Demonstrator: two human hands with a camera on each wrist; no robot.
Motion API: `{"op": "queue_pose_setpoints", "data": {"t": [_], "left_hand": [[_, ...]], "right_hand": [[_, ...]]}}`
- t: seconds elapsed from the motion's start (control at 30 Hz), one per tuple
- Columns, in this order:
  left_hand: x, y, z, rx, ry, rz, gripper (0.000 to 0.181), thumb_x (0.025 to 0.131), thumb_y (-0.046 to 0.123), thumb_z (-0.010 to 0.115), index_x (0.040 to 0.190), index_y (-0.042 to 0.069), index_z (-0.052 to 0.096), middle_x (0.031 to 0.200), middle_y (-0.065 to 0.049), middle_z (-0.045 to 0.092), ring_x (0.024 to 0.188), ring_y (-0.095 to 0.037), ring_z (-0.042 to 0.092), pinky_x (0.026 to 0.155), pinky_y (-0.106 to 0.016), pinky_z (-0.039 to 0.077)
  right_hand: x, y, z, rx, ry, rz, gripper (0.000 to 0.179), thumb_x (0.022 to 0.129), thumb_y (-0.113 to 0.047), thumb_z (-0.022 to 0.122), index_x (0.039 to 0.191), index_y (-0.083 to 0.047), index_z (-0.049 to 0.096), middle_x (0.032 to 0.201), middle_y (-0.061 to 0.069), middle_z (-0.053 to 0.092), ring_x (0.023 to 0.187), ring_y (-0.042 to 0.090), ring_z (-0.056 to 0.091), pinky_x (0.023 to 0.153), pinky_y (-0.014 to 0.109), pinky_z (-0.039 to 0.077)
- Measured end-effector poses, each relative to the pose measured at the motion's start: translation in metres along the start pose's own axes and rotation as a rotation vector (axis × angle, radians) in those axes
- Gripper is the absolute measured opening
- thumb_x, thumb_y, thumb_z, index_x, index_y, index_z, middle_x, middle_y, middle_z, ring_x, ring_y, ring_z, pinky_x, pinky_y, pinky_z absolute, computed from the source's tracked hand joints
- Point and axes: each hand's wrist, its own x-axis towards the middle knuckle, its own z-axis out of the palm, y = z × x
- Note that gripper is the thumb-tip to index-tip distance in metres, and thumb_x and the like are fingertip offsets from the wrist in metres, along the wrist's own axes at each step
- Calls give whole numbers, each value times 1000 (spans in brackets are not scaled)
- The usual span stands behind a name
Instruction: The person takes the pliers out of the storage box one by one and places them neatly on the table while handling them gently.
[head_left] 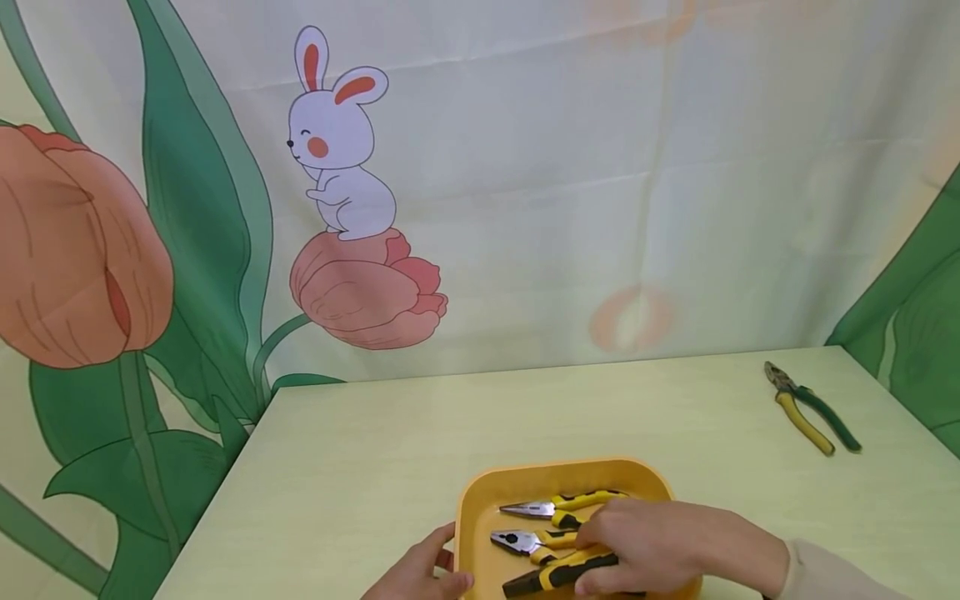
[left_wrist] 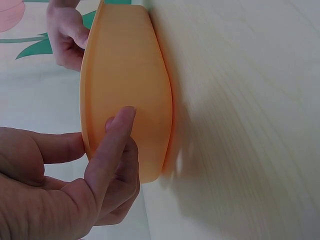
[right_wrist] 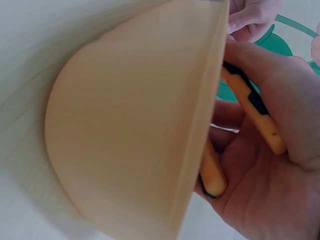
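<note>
A yellow-orange plastic tray (head_left: 468, 533) stands at the table's front edge. My left hand (head_left: 423, 568) pinches its left rim, thumb on the inside; the left wrist view shows the fingers (left_wrist: 117, 135) against the outer wall. Over the tray, my right hand (head_left: 645, 542) grips pliers (head_left: 558, 573) with yellow-and-black handles and a dark head. In the right wrist view, their spread handles (right_wrist: 257, 112) lie against the palm. Needle-nose pliers (head_left: 536, 508) and combination pliers (head_left: 517, 542) lie beside them in the tray, their handle ends partly hidden by my right hand.
Another pair of pliers (head_left: 806, 408), with one yellow and one green handle, lies at the table's back right. The pale table (head_left: 360, 467) meets a hanging cloth (head_left: 525, 208) printed with a rabbit and tulips along its back edge.
</note>
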Motion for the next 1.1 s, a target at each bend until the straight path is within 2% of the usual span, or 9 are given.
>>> {"op": "queue_pose_setpoints", "data": {"t": [0.2, 0.3, 0.5, 0.6, 0.83, 1.0, 1.1], "left_hand": [[-3, 4, 1, 11, 14, -2, 60, 96, 6, 61, 147, -6, 31, 102, -12, 54, 78, -14, 63, 71, -30, 57], [-2, 4, 1, 6, 11, 1, 60, 96, 6, 61, 147, -7, 31, 102, -12, 54, 78, -14, 62, 71, -30, 57], [-1, 4, 2, 20, 19, -21, 60, 96, 8, 61, 147, -6, 32, 103, -12, 55, 78, -13, 63, 73, -30, 58], [-2, 4, 1, 19, 18, -8, 60, 96, 7, 62, 147, -7, 32, 102, -11, 55, 78, -13, 63, 73, -30, 58], [-3, 3, 0, 12, 10, 20, 61, 95, 6, 61, 146, -8, 31, 100, -11, 55, 77, -13, 63, 72, -30, 58], [-3, 2, 0, 11, 2, 36, 61, 95, 5, 61, 146, -9, 31, 100, -11, 56, 77, -13, 63, 72, -29, 57], [-3, 1, 0, 10, -4, 43, 61, 96, 6, 61, 146, -9, 30, 100, -11, 56, 78, -13, 63, 72, -29, 57]], "right_hand": [[0, -4, 0, 16, 20, 5, 39, 93, -57, 57, 113, -26, 70, 94, -20, 62, 79, 0, 52, 78, 25, 47], [-1, -5, -1, 24, 27, 11, 38, 92, -56, 58, 112, -26, 70, 91, -20, 61, 77, 1, 52, 76, 24, 46], [-3, -7, -2, -16, 48, -9, 45, 91, -59, 58, 118, -24, 69, 106, -18, 66, 88, -3, 55, 86, 29, 51], [-5, -7, -2, -47, 65, -30, 50, 91, -61, 57, 122, -23, 68, 112, -16, 67, 95, -4, 58, 91, 32, 53], [-13, -8, -4, -68, 81, -30, 51, 90, -61, 59, 123, -23, 68, 110, -16, 67, 92, -4, 57, 88, 32, 53], [-19, -9, -6, -67, 81, 2, 52, 89, -61, 60, 124, -24, 68, 115, -15, 67, 100, 0, 61, 91, 34, 54], [-22, -8, -8, -64, 83, -6, 50, 90, -59, 60, 124, -24, 67, 117, -14, 67, 105, 2, 62, 91, 34, 54]]}}
